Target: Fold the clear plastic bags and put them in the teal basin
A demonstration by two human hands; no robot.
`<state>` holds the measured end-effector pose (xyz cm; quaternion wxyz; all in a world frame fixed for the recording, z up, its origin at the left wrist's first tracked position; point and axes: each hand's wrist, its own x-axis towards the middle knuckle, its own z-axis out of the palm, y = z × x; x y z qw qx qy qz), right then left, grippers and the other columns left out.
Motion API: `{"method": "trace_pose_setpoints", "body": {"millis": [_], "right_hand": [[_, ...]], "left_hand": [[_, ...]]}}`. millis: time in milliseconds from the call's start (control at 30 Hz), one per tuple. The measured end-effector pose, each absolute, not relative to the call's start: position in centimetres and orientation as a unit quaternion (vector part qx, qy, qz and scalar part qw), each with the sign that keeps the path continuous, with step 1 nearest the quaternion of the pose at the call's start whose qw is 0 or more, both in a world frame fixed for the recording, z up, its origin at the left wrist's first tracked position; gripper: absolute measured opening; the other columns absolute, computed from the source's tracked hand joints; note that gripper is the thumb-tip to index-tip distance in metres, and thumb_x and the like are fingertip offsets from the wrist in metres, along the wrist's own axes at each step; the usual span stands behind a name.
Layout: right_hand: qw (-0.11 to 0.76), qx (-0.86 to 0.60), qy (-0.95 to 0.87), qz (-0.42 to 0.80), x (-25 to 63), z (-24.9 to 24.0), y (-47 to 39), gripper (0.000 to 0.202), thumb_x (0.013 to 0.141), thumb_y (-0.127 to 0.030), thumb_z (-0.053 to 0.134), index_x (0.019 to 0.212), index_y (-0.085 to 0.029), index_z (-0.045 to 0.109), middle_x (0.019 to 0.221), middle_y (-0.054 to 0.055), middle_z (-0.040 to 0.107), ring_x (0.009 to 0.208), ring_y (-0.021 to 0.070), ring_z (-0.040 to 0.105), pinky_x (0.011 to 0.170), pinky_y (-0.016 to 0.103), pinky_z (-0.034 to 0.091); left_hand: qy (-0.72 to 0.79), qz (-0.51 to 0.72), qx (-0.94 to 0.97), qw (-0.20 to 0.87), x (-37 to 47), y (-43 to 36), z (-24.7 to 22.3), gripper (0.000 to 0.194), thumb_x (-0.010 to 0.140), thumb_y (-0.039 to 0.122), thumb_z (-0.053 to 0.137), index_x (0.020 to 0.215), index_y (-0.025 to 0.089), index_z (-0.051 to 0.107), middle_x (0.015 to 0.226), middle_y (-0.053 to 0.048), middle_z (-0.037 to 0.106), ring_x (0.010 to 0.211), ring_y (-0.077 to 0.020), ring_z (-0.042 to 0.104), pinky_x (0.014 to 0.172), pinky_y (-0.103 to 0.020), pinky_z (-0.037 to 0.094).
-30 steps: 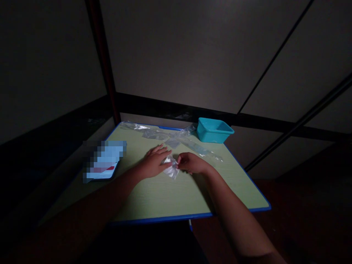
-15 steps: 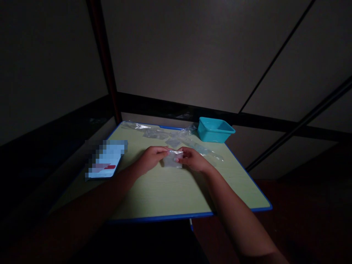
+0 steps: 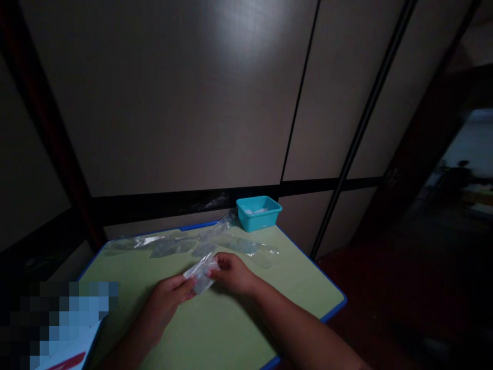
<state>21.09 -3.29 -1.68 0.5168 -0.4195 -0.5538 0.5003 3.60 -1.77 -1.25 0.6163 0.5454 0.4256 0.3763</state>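
Observation:
A small clear plastic bag (image 3: pixel 203 276) is held between both hands above the table. My left hand (image 3: pixel 172 291) pinches its left side, thumb on top. My right hand (image 3: pixel 232 272) grips the right side with thumb and fingers closed. Whether anything is inside the bag cannot be made out. Beyond the hands, several flat clear plastic bags (image 3: pixel 173 246) lie spread along the far part of the table. At the far right corner stands a turquoise plastic basket (image 3: pixel 257 222) with something whitish in it.
The pale green table (image 3: pixel 227 329) has a blue edge. A phone-like device with a lit, blurred screen (image 3: pixel 73 329) lies at the left. Cabinet panels (image 3: pixel 185 113) rise behind the table, and a doorway opens at the far right.
The camera view has swung right and up, so the table sits lower and further left. The bag, flat before, is now tilted between the hands, with the left hand lower.

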Motion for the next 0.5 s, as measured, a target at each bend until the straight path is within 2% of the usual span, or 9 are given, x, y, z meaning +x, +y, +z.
{"method": "trace_pose_setpoints", "body": {"millis": [133, 267, 367, 500], "right_hand": [[0.502, -0.441, -0.517, 0.535, 21.2, -1.9, -3.2, 0.049, 0.049, -0.054, 0.075, 0.065, -0.015, 0.049, 0.056, -0.005, 0.051, 0.048, 0.0067, 0.045, 0.050, 0.022, 0.039], [0.557, -0.454, -0.478, 0.506, 22.5, 0.3, -3.6, 0.050, 0.049, -0.050, 0.077, 0.063, -0.018, 0.041, 0.056, -0.006, 0.050, 0.048, 0.0092, 0.051, 0.048, 0.026, 0.046], [0.590, -0.450, -0.491, 0.457, 25.1, 3.0, -3.4, 0.041, 0.060, -0.046, 0.072, 0.067, -0.019, 0.042, 0.058, -0.005, 0.053, 0.049, 0.0111, 0.056, 0.050, 0.028, 0.050], [0.609, -0.495, -0.511, 0.350, 31.1, 6.3, -0.8, 0.029, 0.064, -0.036, 0.069, 0.068, -0.018, 0.046, 0.058, -0.004, 0.055, 0.051, 0.0106, 0.056, 0.052, 0.026, 0.052]], "left_hand": [[0.446, 0.367, 0.535, 0.616, 3.8, -1.3, -1.9, 0.053, 0.042, 0.054, 0.077, 0.074, 0.013, 0.070, 0.075, -0.008, 0.072, 0.076, -0.0260, 0.067, 0.074, -0.034, 0.053], [0.454, 0.371, 0.552, 0.592, 3.9, -1.6, -1.0, 0.058, 0.041, 0.060, 0.074, 0.076, 0.015, 0.068, 0.071, -0.006, 0.071, 0.068, -0.0245, 0.067, 0.068, -0.033, 0.053], [0.458, 0.379, 0.569, 0.569, 3.8, -1.8, -0.3, 0.058, 0.044, 0.063, 0.071, 0.078, 0.017, 0.068, 0.069, -0.005, 0.070, 0.067, -0.0236, 0.066, 0.067, -0.033, 0.053], [0.463, 0.384, 0.569, 0.560, 3.6, -1.5, -0.6, 0.055, 0.047, 0.064, 0.068, 0.077, 0.018, 0.068, 0.072, -0.005, 0.070, 0.069, -0.0224, 0.065, 0.069, -0.032, 0.053]]}}
